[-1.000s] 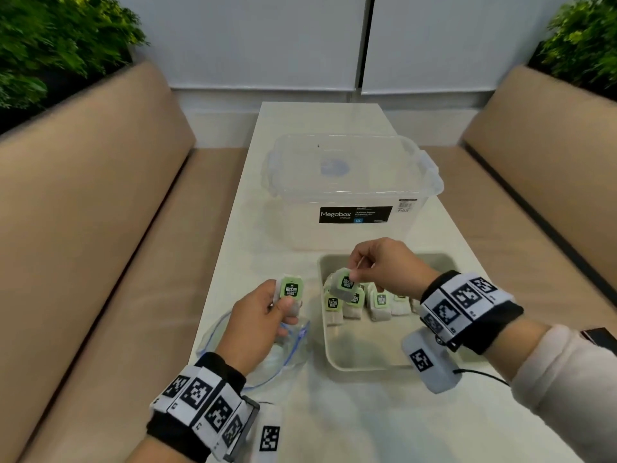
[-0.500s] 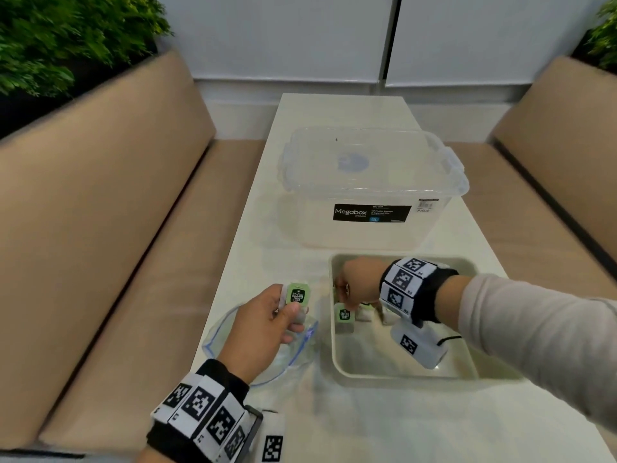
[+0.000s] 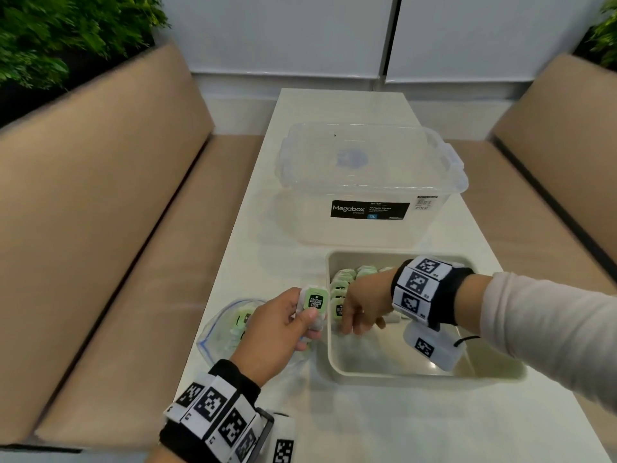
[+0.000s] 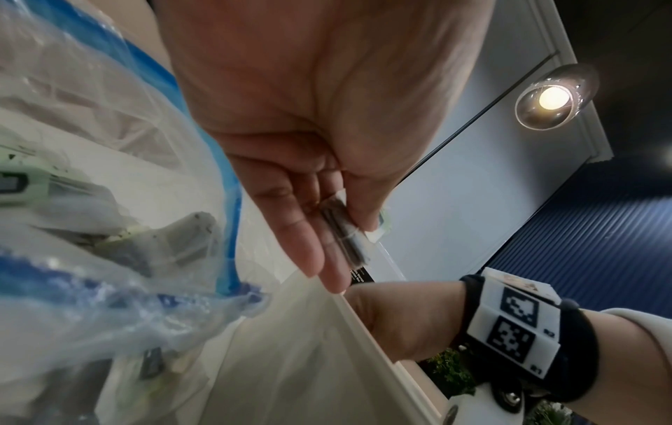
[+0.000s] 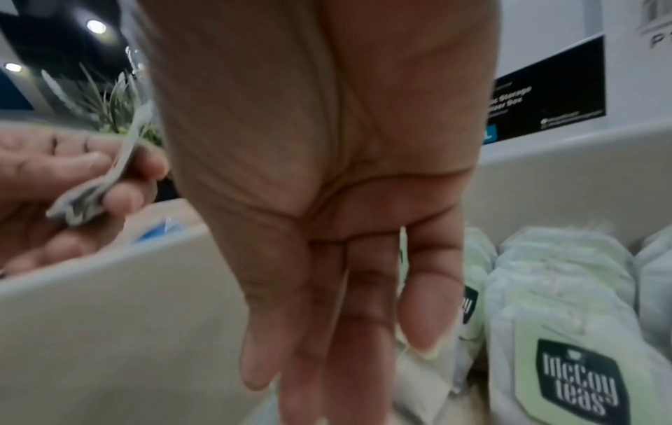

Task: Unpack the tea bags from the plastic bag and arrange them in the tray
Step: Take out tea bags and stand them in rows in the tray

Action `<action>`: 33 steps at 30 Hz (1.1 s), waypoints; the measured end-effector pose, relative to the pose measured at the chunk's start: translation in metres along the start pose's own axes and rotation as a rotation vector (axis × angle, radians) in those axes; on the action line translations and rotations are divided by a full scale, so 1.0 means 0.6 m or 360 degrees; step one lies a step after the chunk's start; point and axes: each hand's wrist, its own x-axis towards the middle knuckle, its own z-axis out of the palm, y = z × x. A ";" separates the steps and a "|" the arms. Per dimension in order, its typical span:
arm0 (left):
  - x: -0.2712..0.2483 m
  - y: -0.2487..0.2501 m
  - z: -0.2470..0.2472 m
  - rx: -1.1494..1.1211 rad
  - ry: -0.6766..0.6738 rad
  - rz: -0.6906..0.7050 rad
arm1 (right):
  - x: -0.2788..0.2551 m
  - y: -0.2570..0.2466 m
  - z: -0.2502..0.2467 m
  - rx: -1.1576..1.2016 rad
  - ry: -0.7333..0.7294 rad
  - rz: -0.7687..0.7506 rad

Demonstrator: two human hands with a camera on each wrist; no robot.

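Observation:
My left hand (image 3: 309, 329) pinches a green-labelled tea bag (image 3: 315, 302) just left of the tray and above the plastic bag; in the left wrist view the thumb and fingers of that hand (image 4: 349, 250) clamp the tea bag (image 4: 341, 227). My right hand (image 3: 354, 329) reaches down inside the cream tray (image 3: 400, 375) at its left wall. The thumb and nearly straight fingers of that hand (image 5: 367, 359) pinch another tea bag (image 5: 471, 302) at the near end of a row of several tea bags (image 5: 567, 316). The clear plastic bag (image 3: 227, 325) with blue zip lies left of the tray, holding more tea bags.
A clear lidded Megabox container (image 3: 367, 182) stands just behind the tray on the narrow white table (image 3: 334, 429). Tan bench seats (image 3: 117, 245) flank the table on both sides. The near half of the tray floor (image 3: 384, 355) is bare.
My right hand carried its tea bag from above the tray down to the tray floor at the left wall. My left hand kept its tea bag and drifted slightly toward the tray.

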 end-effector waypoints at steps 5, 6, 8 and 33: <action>-0.001 0.000 0.000 -0.0043 0.0013 -0.0001 | 0.042 -0.006 0.002 -0.0215 -0.0127 0.0032; -0.001 -0.001 -0.001 -0.0055 0.0019 -0.0006 | 0.047 -0.007 -0.001 -0.0214 -0.0116 0.0046; -0.004 -0.002 -0.002 -0.0078 0.0031 -0.0018 | 0.054 -0.006 -0.008 -0.0175 -0.0101 0.0059; 0.034 0.040 0.021 0.0574 0.0031 0.0077 | -0.100 0.023 -0.040 0.0435 0.0935 -0.0027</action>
